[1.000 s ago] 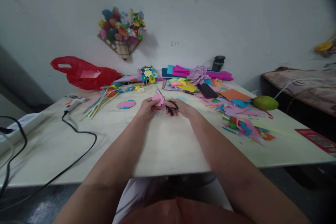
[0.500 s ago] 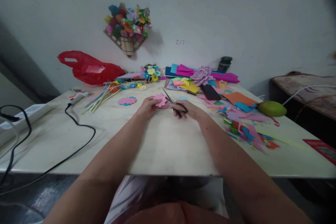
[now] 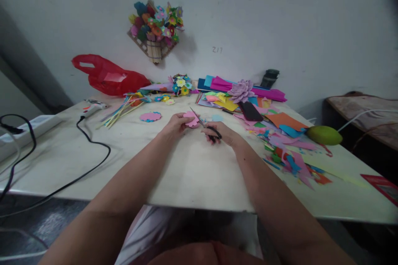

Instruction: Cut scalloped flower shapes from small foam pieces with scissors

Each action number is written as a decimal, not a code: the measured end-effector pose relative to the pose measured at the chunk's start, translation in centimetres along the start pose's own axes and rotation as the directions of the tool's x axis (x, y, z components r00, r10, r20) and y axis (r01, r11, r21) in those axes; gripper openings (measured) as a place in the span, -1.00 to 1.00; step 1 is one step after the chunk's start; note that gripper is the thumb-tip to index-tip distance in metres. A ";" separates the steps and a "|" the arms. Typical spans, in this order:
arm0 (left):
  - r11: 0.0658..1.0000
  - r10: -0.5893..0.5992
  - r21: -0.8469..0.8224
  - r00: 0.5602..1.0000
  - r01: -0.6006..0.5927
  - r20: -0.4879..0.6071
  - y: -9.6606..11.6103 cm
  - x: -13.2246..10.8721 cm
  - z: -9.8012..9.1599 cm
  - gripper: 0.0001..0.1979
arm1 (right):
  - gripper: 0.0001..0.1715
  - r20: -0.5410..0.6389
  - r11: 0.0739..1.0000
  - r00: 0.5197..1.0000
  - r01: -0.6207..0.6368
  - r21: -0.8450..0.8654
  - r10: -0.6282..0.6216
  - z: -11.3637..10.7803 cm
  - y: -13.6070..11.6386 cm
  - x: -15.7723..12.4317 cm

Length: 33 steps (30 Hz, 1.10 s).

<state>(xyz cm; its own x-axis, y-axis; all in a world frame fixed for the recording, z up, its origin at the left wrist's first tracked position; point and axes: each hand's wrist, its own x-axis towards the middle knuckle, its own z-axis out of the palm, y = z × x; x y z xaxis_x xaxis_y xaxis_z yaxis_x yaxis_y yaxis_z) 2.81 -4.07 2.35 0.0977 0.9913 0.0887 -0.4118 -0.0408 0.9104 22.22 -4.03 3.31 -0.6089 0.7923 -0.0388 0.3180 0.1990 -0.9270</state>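
My left hand (image 3: 178,123) pinches a pink scalloped paper piece (image 3: 190,119) by its left side, above the middle of the table. My right hand (image 3: 222,131) is closed around the black handles of a pair of scissors (image 3: 202,123). The scissor blades point up and left and lie along the right edge of the pink piece. On the table to the left of my left hand is a pink scalloped round with blue edging (image 3: 151,116). Just behind the scissors lies a light blue paper piece (image 3: 217,118).
Paper scraps (image 3: 292,157) litter the right side, near a green mango-like fruit (image 3: 324,135) and a black phone (image 3: 250,111). At left are a glue gun (image 3: 93,109) with its cord, a power strip (image 3: 31,132), thin strips (image 3: 120,112) and a red bag (image 3: 108,78).
The view has tilted and shifted slightly. The scissor blades look closer together, and the small pink bit beneath them is no longer visible. Both hands keep their holds.
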 end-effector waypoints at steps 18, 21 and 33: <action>0.999 0.035 0.001 0.999 -0.035 -0.027 -0.2 0.4 -0.1 -0.79 | -0.67 -0.017 0.997 0.997 0.072 0.021 -0.071 0.0 1.6 0.8; 0.999 0.034 -0.014 0.999 -0.035 -0.033 -0.2 0.3 0.0 -0.80 | -0.68 -0.026 0.997 0.997 0.069 0.032 -0.068 0.0 1.4 0.7; 0.998 0.001 -0.058 0.998 -0.005 -0.055 -0.1 0.2 0.2 -0.81 | -0.67 -0.034 0.996 0.997 0.066 0.058 -0.064 0.1 1.5 0.8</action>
<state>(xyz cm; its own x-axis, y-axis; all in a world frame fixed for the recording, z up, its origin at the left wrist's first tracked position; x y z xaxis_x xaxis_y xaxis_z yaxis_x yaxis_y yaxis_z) 3.04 -3.85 2.34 0.0468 0.9966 0.0675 -0.4638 -0.0382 0.8851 22.19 -3.15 1.82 -0.6027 0.7972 0.0337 0.2341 0.2170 -0.9477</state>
